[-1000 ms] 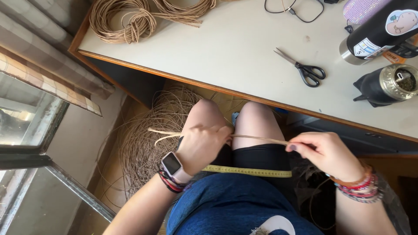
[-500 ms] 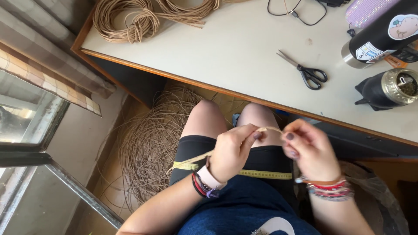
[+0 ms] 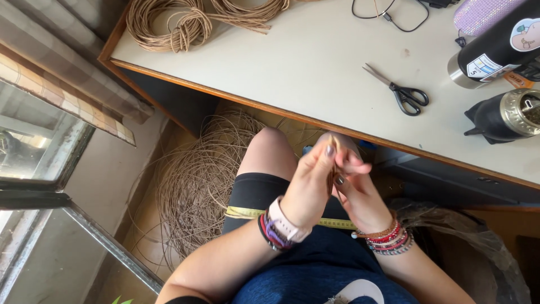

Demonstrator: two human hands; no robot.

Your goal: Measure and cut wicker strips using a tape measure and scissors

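Both hands meet above the lap, just below the counter's (image 3: 315, 62) wooden edge. The left hand (image 3: 309, 183) is closed with its fingers pinching a tan reed strand (image 3: 333, 163), and the right hand (image 3: 357, 188) grasps the same strand from the other side, so the two hands touch. The visible bit of strand stands nearly upright between the fingertips, its long axis running toward the counter edge, its top end just past the left thumb (the rest is hidden by the hands, so where it trails cannot be told). A yellow tape measure (image 3: 242, 212) lies across the thighs, running left to right under the wrists.

On the floor under the counter sits a big loose coil of reed (image 3: 197, 180). On the counter lie two smaller reed bundles (image 3: 174, 22) at the far left corner, black-handled scissors (image 3: 402, 90) with blades pointing toward the far left, a thin black cable (image 3: 388, 14), and a dark bottle with stickers (image 3: 495, 45) lying on its side. Beside it stands a dark cup with a metal rim (image 3: 506, 115), holding greenish herb matter and a metal straw.
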